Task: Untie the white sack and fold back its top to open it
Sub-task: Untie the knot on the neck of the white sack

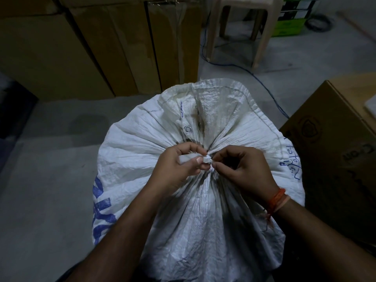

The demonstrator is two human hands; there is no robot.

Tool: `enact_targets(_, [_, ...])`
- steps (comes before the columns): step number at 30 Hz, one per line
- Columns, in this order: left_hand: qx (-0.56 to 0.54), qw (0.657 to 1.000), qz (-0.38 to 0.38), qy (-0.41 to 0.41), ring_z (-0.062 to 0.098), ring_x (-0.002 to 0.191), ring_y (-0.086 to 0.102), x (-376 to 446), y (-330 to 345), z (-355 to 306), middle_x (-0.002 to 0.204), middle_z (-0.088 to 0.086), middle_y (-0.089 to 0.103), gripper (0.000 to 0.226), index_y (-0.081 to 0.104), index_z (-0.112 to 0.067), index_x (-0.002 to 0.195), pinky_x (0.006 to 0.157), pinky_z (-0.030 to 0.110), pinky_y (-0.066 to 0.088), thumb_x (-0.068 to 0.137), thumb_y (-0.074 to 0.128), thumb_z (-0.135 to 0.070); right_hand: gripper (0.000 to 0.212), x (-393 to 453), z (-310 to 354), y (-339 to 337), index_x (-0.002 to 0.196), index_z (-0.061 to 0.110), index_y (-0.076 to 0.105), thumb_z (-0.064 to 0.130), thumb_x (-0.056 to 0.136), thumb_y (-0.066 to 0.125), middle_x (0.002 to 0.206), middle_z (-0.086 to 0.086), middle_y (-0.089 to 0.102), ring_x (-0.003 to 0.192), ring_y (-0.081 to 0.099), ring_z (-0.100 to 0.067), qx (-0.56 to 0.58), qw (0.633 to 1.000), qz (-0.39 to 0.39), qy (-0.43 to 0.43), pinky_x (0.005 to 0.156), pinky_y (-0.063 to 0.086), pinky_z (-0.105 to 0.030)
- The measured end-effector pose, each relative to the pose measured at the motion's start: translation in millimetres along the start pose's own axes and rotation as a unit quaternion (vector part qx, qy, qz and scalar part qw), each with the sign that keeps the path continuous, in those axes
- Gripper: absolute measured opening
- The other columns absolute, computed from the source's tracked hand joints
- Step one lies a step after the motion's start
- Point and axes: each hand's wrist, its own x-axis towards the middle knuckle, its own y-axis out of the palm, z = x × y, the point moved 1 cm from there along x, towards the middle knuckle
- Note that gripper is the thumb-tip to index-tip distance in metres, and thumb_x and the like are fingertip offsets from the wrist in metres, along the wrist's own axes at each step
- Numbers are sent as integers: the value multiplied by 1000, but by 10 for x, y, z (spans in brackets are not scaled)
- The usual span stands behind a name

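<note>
A big white woven sack (142, 151) with blue print stands on the floor below me, its neck gathered tight at the middle. A white tie strip (206, 159) is knotted around that neck. My left hand (179, 167) pinches the strip's flat end between thumb and fingers. My right hand (242, 167) pinches the knot from the other side with its fingertips. Above the knot the sack's loose top (213, 104) fans out, with a metal eyelet (188, 129) showing.
Tall cardboard boxes (101, 47) stand behind the sack at the left. Another cardboard box (335, 149) sits close on the right. A plastic stool (242, 27) and a blue cable (262, 82) are on the grey floor farther back.
</note>
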Motion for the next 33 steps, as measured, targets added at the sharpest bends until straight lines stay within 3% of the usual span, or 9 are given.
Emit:
enact_targets(11, [-28,999,0,-16,19,82,78,15,35,34,98,16,76,16,74,-12,94,67,20,57,98,66,2,6,4,6,18,80,17,78,13,80,83,71,4,76,63,70,-11,-11,1000,-3,5,63,58,-35])
enact_targets(17, [-32,999,-1,-25,16,79,79,4,48,14,95,16,76,11,71,-4,99,67,18,60,98,64,4,10,-19,18,-49,79,19,76,13,78,84,68,6,74,61,68,-6,-29,999,20,13,60,50,-15])
enact_targets(21, [-29,999,0,-40,22,83,80,6,21,-1,100,24,79,13,72,-10,98,67,18,59,99,64,1,11,-40,20,-105,75,19,77,14,78,86,65,7,73,60,66,-3,-44,999,24,10,57,43,-7])
enact_targets(25, [-15,999,11,-47,16,70,78,11,17,-38,97,29,78,14,69,-14,98,62,18,54,101,62,-3,11,-36,33,-95,75,19,78,11,78,85,66,8,74,63,69,-8,-47,999,16,2,59,46,-9])
enact_targets(33, [-26,999,15,-42,16,74,79,5,13,-22,87,16,78,15,68,-12,98,64,16,57,102,60,0,10,-18,6,-65,76,19,77,12,77,83,68,6,75,63,69,-8,-43,999,11,-6,60,54,-23])
